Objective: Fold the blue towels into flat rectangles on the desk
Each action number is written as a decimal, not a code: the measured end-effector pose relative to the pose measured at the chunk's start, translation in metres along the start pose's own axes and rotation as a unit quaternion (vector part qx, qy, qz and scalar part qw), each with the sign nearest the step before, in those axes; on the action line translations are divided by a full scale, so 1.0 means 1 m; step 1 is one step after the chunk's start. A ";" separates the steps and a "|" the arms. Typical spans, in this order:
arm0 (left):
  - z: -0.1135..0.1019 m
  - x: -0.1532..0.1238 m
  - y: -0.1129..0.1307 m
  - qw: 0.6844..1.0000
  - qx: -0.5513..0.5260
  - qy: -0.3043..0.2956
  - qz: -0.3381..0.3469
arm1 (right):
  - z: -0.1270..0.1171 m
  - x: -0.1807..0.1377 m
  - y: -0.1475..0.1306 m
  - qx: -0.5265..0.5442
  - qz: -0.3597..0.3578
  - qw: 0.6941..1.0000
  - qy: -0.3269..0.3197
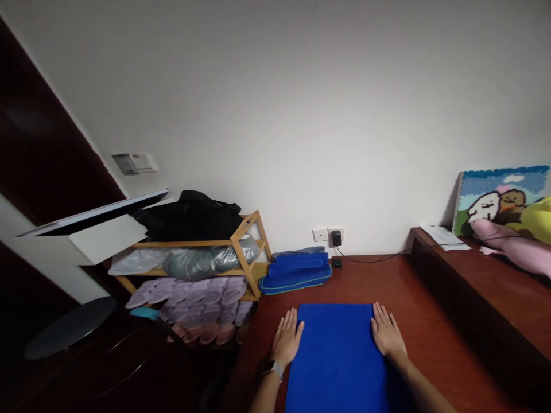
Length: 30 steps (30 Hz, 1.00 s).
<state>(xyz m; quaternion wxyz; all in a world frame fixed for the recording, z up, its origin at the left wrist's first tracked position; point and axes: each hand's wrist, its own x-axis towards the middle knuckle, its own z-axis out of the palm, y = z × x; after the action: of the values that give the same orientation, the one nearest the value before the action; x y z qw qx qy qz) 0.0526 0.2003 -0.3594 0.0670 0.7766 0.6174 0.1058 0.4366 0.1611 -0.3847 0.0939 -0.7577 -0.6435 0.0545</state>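
Note:
A plain blue cloth (338,358) lies flat on the reddish-brown table (434,332), its far edge straight and its near end running out of the picture. My left hand (286,339) rests at the cloth's left edge, fingers stretched out and pointing away from me; a watch (274,369) is on that wrist. At the right edge, near the far corner, my right hand (388,332) lies with its fingers extended. Neither hand grips anything. Farther back on the table, by the wall, sits a pile of folded blue cloths (297,272), one with a light green edge.
Left of the table stands a wooden rack (247,255) with slippers (202,291), plastic-wrapped goods and a black bag (189,218). A black plug (336,237) trails a cable rightward. On a raised ledge (499,275) are a paper, a picture (499,198) and a pink plush toy (520,249).

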 end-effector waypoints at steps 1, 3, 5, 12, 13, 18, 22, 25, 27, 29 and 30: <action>0.001 -0.011 -0.011 1.000 0.001 0.006 -0.007 | 0.000 0.000 0.000 -0.004 -0.002 1.000 0.000; 0.004 -0.034 -0.031 1.000 0.003 0.028 -0.013 | 0.002 -0.001 0.002 -0.015 -0.005 1.000 0.000; 0.008 -0.055 -0.045 0.998 0.002 0.060 -0.012 | 0.003 0.000 0.002 -0.020 -0.004 1.000 0.000; -0.005 -0.068 -0.037 0.992 -0.001 0.124 -0.008 | -0.015 -0.003 -0.001 0.009 0.009 1.000 -0.018; -0.008 -0.067 -0.034 0.992 -0.002 0.126 -0.005 | -0.017 -0.008 0.000 0.015 0.006 1.000 -0.014; -0.010 -0.065 -0.034 0.991 -0.012 0.131 -0.002 | -0.010 -0.060 0.011 0.023 -0.022 0.999 0.023; -0.007 -0.063 -0.034 0.991 -0.020 0.129 -0.004 | -0.003 -0.097 0.010 0.022 -0.012 1.000 -0.003; -0.006 -0.061 -0.034 0.992 -0.023 0.126 -0.005 | -0.010 -0.104 0.003 0.011 -0.009 1.000 -0.021; -0.006 -0.060 -0.037 0.992 -0.024 0.127 -0.009 | -0.017 -0.104 -0.001 0.015 -0.010 0.999 -0.028; -0.007 -0.059 -0.041 0.991 -0.030 0.132 -0.008 | -0.023 -0.103 -0.004 0.023 -0.013 0.999 -0.031; -0.009 -0.057 -0.042 0.989 -0.037 0.140 -0.008 | -0.025 -0.103 -0.005 0.028 -0.013 0.999 -0.032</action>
<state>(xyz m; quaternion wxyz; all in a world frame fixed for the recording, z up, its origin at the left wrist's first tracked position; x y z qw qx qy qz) -0.0014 0.1537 -0.3652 0.0090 0.7461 0.6227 0.2355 0.4202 0.0587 -0.3629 0.0950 -0.7441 -0.6544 0.0953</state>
